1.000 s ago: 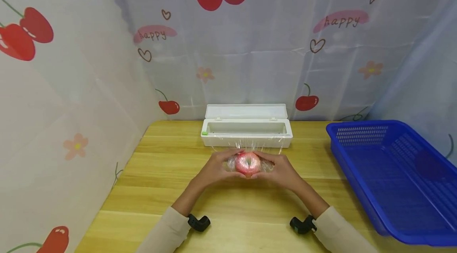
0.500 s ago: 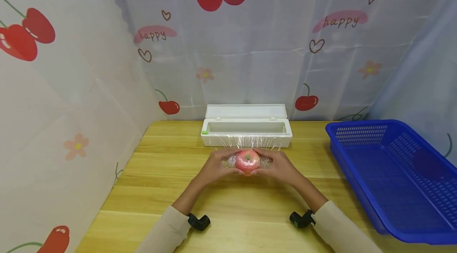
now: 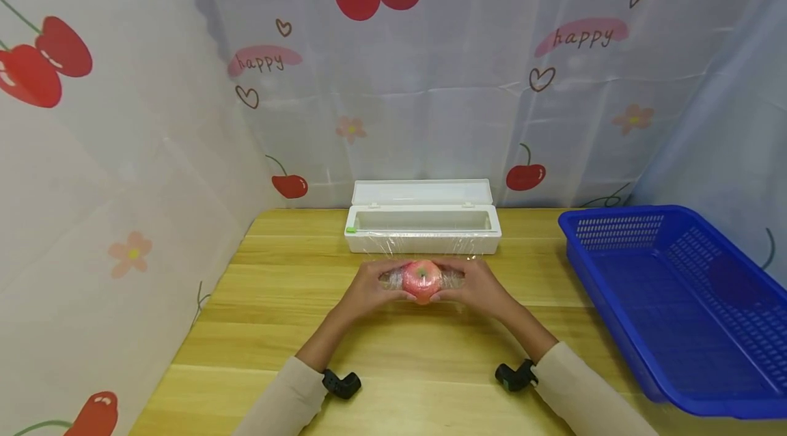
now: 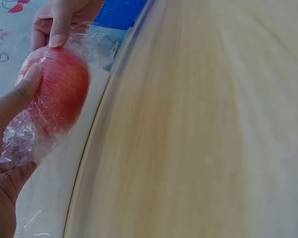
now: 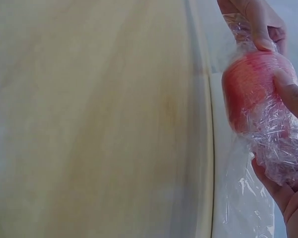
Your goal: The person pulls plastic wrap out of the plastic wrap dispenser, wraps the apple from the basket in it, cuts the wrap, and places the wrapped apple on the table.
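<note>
A red apple (image 3: 421,281) is wrapped in clear cling film (image 5: 268,121), which bunches and crinkles at both of its sides. My left hand (image 3: 367,288) grips the apple's left side, its thumb pressed on the near face. From the right, my right hand (image 3: 479,287) holds the other side in the same way. Both thumbs show on the wrapped skin in the wrist views; the far fingers are partly hidden. Film runs from the apple toward a white cling film box (image 3: 424,243), whose lid (image 3: 423,191) stands up at the back.
A large blue plastic basket (image 3: 593,303) stands on the right of the wooden table (image 3: 424,381). A small green slider (image 3: 351,229) sits at the left of the box's front edge. Printed curtains (image 3: 430,94) enclose the back and sides.
The apple has turned a little between both hands, its stem end shifting up in view. The film toward the box shows fewer stretched creases than half a second ago. Both hands keep their grip.
</note>
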The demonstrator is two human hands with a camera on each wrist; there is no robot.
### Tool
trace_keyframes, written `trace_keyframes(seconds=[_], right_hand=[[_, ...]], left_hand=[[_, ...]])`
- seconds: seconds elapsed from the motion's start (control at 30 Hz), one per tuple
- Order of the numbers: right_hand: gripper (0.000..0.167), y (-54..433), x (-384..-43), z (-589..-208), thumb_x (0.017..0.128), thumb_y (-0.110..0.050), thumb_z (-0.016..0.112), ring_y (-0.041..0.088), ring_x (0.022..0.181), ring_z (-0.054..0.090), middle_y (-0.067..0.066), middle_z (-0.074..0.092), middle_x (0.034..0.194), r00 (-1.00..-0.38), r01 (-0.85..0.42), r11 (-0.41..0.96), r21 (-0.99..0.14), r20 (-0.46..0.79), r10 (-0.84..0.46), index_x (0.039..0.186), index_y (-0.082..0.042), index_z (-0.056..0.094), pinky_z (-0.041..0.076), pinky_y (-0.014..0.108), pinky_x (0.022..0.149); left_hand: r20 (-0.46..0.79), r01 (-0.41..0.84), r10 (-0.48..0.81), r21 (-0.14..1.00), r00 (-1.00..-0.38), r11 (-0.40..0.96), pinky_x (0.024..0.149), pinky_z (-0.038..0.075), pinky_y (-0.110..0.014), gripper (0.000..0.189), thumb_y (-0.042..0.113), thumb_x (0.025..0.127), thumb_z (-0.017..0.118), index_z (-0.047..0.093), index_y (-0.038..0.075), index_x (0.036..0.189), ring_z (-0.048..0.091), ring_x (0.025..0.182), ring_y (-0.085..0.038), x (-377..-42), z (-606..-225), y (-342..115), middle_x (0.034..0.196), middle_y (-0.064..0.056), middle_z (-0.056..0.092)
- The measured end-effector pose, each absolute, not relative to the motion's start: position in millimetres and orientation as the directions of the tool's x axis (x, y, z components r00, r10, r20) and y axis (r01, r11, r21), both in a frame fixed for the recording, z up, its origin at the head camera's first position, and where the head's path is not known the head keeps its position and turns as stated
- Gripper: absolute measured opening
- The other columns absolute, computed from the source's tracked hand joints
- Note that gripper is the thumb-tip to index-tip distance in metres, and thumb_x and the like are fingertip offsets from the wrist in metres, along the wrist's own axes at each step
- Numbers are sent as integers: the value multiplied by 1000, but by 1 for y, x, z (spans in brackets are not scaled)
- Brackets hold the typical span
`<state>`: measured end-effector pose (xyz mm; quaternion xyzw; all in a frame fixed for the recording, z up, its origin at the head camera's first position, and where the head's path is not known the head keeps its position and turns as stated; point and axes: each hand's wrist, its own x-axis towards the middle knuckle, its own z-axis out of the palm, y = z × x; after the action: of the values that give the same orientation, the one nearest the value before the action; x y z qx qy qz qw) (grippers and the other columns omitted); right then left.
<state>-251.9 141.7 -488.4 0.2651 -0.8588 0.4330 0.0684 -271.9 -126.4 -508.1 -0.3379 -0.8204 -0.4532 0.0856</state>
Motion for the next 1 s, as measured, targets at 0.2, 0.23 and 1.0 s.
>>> trace_keyframes(seconds=[0.2, 0.23, 1.0], right_hand=[[70, 141, -254, -487, 68, -37, 95, 20, 117, 65, 1, 72, 122, -854, -500, 491, -713, 309, -419, 129, -10, 71, 51, 45, 102], [70, 140, -254, -487, 69, -36, 95, 21, 117, 65, 2, 72, 122, -854, -498, 493, -713, 305, -422, 129, -9, 71, 51, 46, 102], [68, 138, -257, -493, 72, -33, 93, 22, 115, 67, 9, 72, 122, -837, -519, 501, -692, 295, -461, 128, -2, 69, 55, 44, 98]], left_hand=[[421, 615, 487, 701, -765, 361, 100, 54, -35, 60, 23, 72, 94, 72, 9, 126, 65, 117, -17, -272, -510, -127, 122, -3, 72], [415, 611, 489, 705, -767, 361, 100, 53, -34, 60, 23, 72, 94, 72, 9, 126, 65, 118, -17, -272, -510, -127, 123, -3, 72], [340, 564, 503, 720, -795, 404, 100, 53, -32, 60, 27, 74, 93, 72, 8, 126, 65, 117, -14, -275, -514, -129, 122, -3, 72]])
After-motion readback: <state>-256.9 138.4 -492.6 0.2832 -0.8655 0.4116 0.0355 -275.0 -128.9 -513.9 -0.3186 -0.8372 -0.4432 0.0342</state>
